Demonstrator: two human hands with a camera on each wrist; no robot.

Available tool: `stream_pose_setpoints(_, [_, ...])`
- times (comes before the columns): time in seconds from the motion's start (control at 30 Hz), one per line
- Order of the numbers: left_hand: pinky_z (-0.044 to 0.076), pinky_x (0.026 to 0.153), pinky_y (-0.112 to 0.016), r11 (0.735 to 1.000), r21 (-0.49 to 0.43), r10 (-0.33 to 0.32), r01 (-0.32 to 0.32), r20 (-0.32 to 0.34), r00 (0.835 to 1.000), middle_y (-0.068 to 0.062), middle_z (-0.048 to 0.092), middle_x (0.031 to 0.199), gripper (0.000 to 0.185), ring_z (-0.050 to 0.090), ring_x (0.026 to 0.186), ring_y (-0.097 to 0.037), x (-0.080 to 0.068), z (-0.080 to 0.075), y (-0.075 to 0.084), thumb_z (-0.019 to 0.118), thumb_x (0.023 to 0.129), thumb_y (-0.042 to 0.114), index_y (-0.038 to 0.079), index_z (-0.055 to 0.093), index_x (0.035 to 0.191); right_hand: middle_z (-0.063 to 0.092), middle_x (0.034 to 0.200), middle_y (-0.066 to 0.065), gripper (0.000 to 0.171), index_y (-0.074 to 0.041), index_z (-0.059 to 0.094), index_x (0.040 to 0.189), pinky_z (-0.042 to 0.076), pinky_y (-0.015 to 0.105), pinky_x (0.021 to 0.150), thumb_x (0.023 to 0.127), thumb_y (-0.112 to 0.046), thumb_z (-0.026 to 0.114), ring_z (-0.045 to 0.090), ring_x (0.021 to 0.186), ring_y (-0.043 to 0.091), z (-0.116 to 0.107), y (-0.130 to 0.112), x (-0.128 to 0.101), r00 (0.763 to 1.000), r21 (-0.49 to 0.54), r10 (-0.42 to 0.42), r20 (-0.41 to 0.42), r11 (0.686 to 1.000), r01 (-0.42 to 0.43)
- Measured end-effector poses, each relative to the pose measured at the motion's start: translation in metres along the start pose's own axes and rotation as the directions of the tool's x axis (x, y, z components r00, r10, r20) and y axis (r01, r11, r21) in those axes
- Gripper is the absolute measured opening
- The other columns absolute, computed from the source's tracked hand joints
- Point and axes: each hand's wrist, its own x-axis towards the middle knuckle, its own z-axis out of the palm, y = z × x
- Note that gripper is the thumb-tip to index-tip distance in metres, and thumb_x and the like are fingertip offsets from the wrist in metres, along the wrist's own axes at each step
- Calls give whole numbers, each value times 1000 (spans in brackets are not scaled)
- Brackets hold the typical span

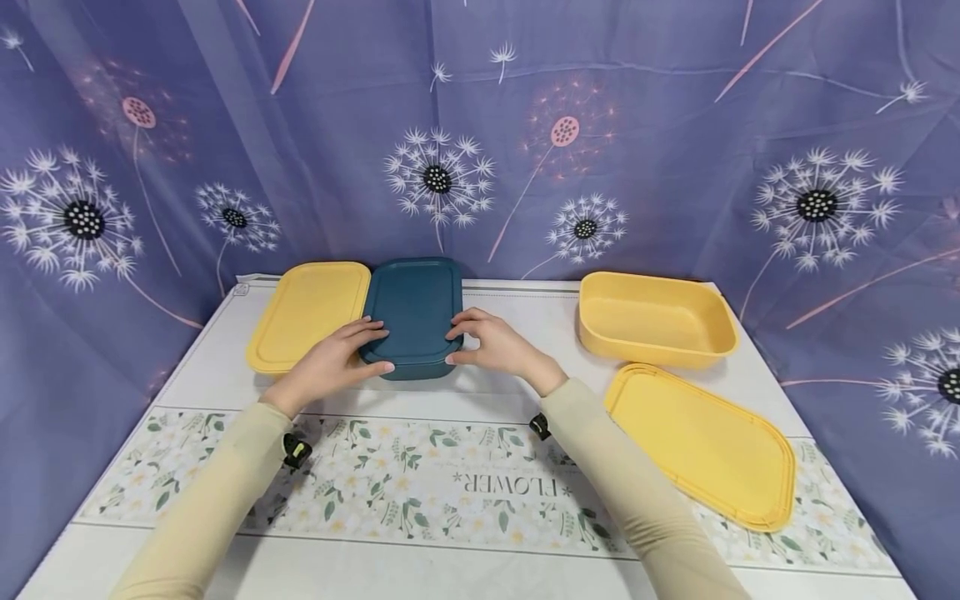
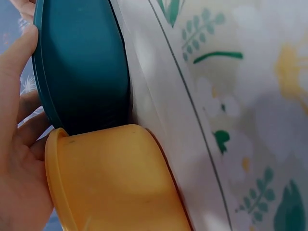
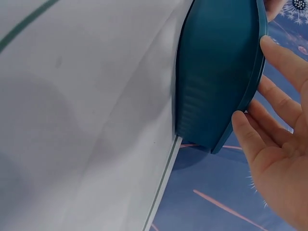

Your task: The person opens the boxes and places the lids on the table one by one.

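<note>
A dark blue lidded box [image 1: 414, 300] stands at the back of the table, its lid on. My left hand [image 1: 330, 363] lies at its front left corner, fingers on the lid's left part and thumb along the front rim. From the other side, my right hand [image 1: 498, 343] touches the lid's right edge with its fingertips, the thumb by the front right corner. In the left wrist view the box's teal side [image 2: 86, 62] meets a yellow lidded box [image 2: 120, 178]. The right wrist view shows fingertips [image 3: 240, 120] against the lid's rim.
The yellow lidded box stands close on the left. Towards the right back is an uncovered yellow box [image 1: 693, 358], and in front of it lies a loose yellow lid [image 1: 705, 450]. A purple dandelion curtain [image 1: 495, 208] hangs behind and around the table.
</note>
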Motion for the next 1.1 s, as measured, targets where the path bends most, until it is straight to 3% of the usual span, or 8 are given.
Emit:
stream_pose_setpoints(0.3, [34, 114, -55, 999, 32, 13, -13, -8, 1000, -14, 38, 157, 81, 32, 146, -34, -2, -1, 8, 62, 91, 66, 9, 51, 148, 48, 149, 10, 41, -10, 67, 128, 40, 42, 112, 95, -34, 72, 47, 136, 28, 0, 3, -4, 1000, -3, -4, 17, 1000, 4])
stream_pose_setpoints(0.6, [35, 114, -55, 995, 89, 38, -35, -37, 999, -15, 44, 153, 80, 36, 144, -36, 2, 7, 21, 62, 90, 66, 9, 55, 145, 49, 149, 10, 44, -11, 68, 127, 41, 42, 112, 93, -38, 74, 46, 138, 28, -7, 11, -11, 1000, -24, 0, 21, 1000, 1])
stream_pose_setpoints(1.1, [42, 109, -51, 978, 131, 170, -165, -23, 985, -13, 50, 148, 74, 41, 139, -34, 7, 19, 49, 66, 90, 61, 10, 58, 142, 45, 154, 7, 49, -8, 64, 134, 44, 43, 110, 93, -34, 74, 42, 141, 27, -37, 32, -37, 997, 8, 21, 75, 1000, -22])
